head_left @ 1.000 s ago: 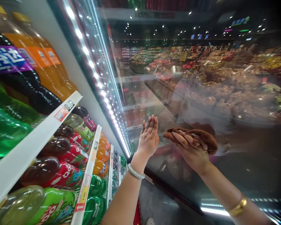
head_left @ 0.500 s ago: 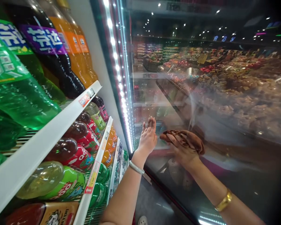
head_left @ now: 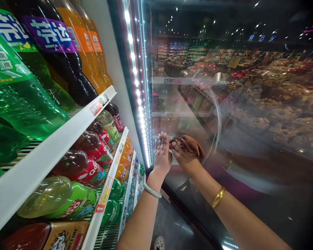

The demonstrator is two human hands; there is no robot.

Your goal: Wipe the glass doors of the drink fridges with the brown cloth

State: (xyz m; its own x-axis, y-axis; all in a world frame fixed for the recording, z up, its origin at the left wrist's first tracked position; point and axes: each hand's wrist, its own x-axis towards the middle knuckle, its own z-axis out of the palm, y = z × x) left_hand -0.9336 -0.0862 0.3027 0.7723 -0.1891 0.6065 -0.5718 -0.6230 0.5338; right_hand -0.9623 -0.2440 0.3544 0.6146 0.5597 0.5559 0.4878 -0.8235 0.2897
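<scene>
My right hand [head_left: 183,152] presses a brown cloth [head_left: 194,144] against the glass door [head_left: 193,114]. Its fingers lie over the cloth's left part, and the bunched rest sticks out above and to the right. Just left of it, my left hand [head_left: 161,149] rests flat near the door's lit edge, fingers stretched upward and holding nothing. The two hands are close together. A curved whitish streak [head_left: 219,118] marks the glass to the right of the cloth. A pale bangle circles my left wrist, a gold one my right.
Shelves of drink bottles fill the left side, with a white shelf edge [head_left: 54,149] jutting toward me. Green [head_left: 28,100] and dark [head_left: 59,59] bottles stand above it. A bright light strip [head_left: 135,80] runs beside the door. Below are the floor and a shoe [head_left: 159,243].
My right hand has slid the brown cloth leftward over the glass, closer to my left hand. My left hand has stayed nearly in place. The view has shifted slightly.
</scene>
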